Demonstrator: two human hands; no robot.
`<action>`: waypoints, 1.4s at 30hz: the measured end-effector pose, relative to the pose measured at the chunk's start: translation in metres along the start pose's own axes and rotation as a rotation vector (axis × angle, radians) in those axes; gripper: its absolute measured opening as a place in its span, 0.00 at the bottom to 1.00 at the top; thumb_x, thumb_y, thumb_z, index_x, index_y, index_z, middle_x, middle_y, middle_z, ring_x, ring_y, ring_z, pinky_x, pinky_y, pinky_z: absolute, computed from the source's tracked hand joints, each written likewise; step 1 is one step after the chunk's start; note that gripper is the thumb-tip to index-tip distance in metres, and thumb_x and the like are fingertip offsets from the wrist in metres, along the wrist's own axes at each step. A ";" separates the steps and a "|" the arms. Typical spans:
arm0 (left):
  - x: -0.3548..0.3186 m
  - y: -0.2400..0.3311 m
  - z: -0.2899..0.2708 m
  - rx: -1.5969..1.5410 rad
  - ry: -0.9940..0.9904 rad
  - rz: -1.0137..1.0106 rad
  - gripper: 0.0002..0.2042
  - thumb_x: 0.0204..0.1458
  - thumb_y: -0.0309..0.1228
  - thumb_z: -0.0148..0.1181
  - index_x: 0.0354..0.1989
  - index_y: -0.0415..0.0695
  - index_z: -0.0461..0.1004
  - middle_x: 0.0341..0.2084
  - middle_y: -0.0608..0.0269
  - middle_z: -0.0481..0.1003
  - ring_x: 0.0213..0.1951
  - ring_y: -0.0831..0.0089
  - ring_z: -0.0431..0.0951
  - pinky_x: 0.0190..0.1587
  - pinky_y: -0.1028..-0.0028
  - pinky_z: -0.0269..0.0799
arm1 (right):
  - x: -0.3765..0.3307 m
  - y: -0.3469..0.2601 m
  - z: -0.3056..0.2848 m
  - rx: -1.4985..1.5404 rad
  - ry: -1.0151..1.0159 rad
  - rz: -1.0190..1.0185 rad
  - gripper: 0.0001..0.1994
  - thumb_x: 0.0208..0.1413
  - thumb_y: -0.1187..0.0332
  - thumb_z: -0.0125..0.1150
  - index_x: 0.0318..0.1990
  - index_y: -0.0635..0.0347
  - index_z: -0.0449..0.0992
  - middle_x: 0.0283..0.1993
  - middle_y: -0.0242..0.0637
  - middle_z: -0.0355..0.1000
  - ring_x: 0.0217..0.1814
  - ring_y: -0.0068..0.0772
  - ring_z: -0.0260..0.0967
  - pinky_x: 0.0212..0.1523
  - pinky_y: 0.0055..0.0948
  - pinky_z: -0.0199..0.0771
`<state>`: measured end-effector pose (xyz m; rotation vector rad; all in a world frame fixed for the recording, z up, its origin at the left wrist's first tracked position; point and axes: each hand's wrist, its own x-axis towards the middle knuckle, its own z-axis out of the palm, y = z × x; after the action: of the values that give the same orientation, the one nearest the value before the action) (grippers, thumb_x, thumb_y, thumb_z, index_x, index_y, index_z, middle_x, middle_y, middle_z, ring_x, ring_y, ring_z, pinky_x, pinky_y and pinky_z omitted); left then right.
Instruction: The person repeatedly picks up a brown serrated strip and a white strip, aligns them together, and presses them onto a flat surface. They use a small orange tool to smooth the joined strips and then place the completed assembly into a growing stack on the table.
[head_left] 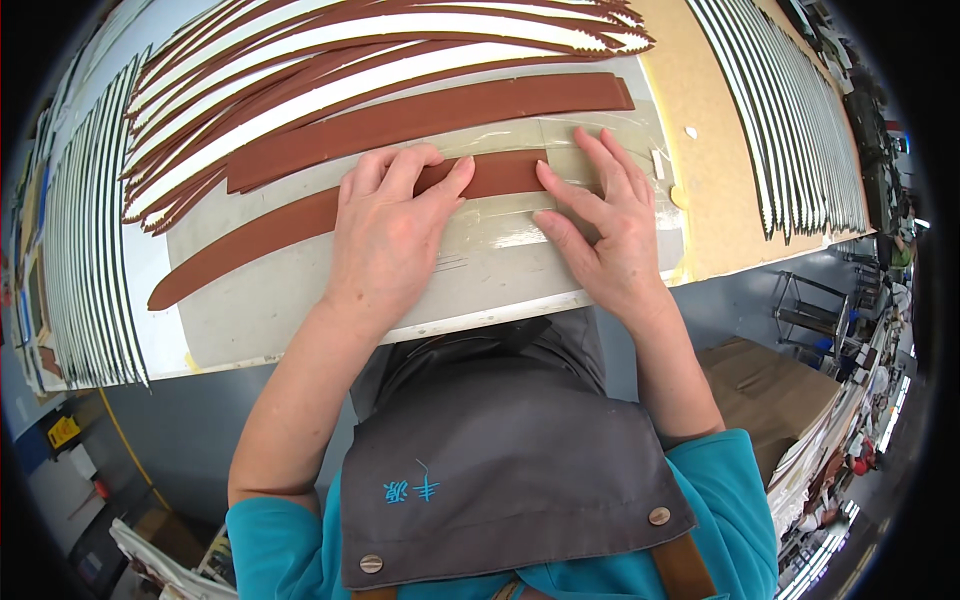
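A reddish-brown leather-like strap [250, 238] lies curved across a grey work sheet [245, 325], its rounded tip at the left. My left hand [390, 235] grips the strap near its right part, fingers bent over it and thumb pressed on top; its fingertips are partly hidden. At the strap's square right end, my right hand [615, 235] rests with fingers spread and the index fingertip touching the end. Clear, shiny film [500, 222] lies around that end. Just beyond is a flat stack of similar brown straps [440, 122], which neither hand touches.
Long brown strips with toothed ends [330, 75] lie heaped on white at the back. Rows of dark-edged strips stand at the left [92, 230] and on the tan board at the right [790, 120]. The table's front edge [490, 320] runs close before me.
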<state>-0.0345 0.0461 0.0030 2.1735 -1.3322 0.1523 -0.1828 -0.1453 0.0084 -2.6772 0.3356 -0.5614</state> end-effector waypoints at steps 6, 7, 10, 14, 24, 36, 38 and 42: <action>-0.023 -0.001 -0.017 0.032 -0.026 -0.033 0.19 0.53 0.24 0.65 0.55 0.48 0.81 0.54 0.62 0.74 0.56 0.57 0.70 0.59 0.59 0.66 | 0.000 0.003 0.004 -0.023 -0.010 -0.003 0.20 0.50 0.64 0.75 0.53 0.43 0.86 0.70 0.47 0.67 0.75 0.55 0.58 0.71 0.49 0.57; -0.028 -0.002 -0.021 0.023 -0.036 -0.043 0.19 0.53 0.24 0.65 0.56 0.48 0.80 0.54 0.63 0.74 0.56 0.57 0.70 0.59 0.59 0.66 | -0.002 0.003 0.002 -0.024 -0.016 0.002 0.20 0.51 0.64 0.75 0.53 0.44 0.86 0.70 0.46 0.67 0.76 0.55 0.57 0.72 0.48 0.56; -0.038 -0.005 -0.029 0.011 -0.061 -0.067 0.20 0.54 0.27 0.65 0.58 0.49 0.79 0.56 0.64 0.74 0.57 0.57 0.70 0.59 0.58 0.66 | -0.001 0.004 0.003 -0.001 -0.014 0.001 0.19 0.52 0.64 0.75 0.53 0.44 0.86 0.71 0.46 0.66 0.76 0.54 0.56 0.72 0.48 0.54; -0.038 0.000 -0.030 0.037 -0.073 -0.082 0.22 0.54 0.30 0.67 0.59 0.51 0.78 0.57 0.65 0.73 0.58 0.57 0.69 0.60 0.57 0.64 | -0.001 0.004 0.004 0.013 -0.035 -0.006 0.19 0.53 0.64 0.75 0.53 0.45 0.86 0.72 0.46 0.65 0.77 0.53 0.55 0.73 0.48 0.52; -0.036 0.000 -0.026 0.044 -0.075 -0.073 0.22 0.53 0.31 0.67 0.59 0.52 0.78 0.62 0.69 0.72 0.57 0.60 0.69 0.60 0.59 0.63 | -0.001 0.004 0.004 -0.003 -0.044 -0.004 0.19 0.53 0.63 0.74 0.54 0.45 0.85 0.72 0.45 0.65 0.78 0.54 0.54 0.73 0.48 0.52; -0.034 -0.001 -0.022 0.052 -0.044 -0.083 0.21 0.54 0.30 0.66 0.58 0.49 0.79 0.61 0.73 0.75 0.58 0.62 0.70 0.63 0.60 0.61 | -0.009 0.034 -0.020 0.292 0.206 0.205 0.17 0.54 0.68 0.73 0.52 0.53 0.84 0.64 0.43 0.71 0.60 0.36 0.72 0.57 0.34 0.72; -0.035 -0.001 -0.021 0.041 -0.041 -0.078 0.20 0.55 0.30 0.66 0.58 0.48 0.79 0.61 0.72 0.74 0.59 0.61 0.69 0.63 0.60 0.61 | -0.020 0.062 -0.043 0.493 0.265 0.521 0.16 0.53 0.68 0.74 0.50 0.58 0.84 0.58 0.39 0.74 0.47 0.26 0.76 0.48 0.27 0.77; -0.035 -0.001 -0.023 0.040 -0.043 -0.073 0.20 0.55 0.30 0.65 0.58 0.48 0.78 0.62 0.72 0.74 0.59 0.61 0.69 0.64 0.60 0.60 | -0.021 0.070 -0.068 0.117 0.132 0.637 0.15 0.52 0.68 0.75 0.46 0.62 0.84 0.48 0.34 0.74 0.33 0.19 0.72 0.39 0.23 0.76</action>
<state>-0.0464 0.0859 0.0078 2.2666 -1.2813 0.1056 -0.2416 -0.2232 0.0301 -2.2411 1.0988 -0.5276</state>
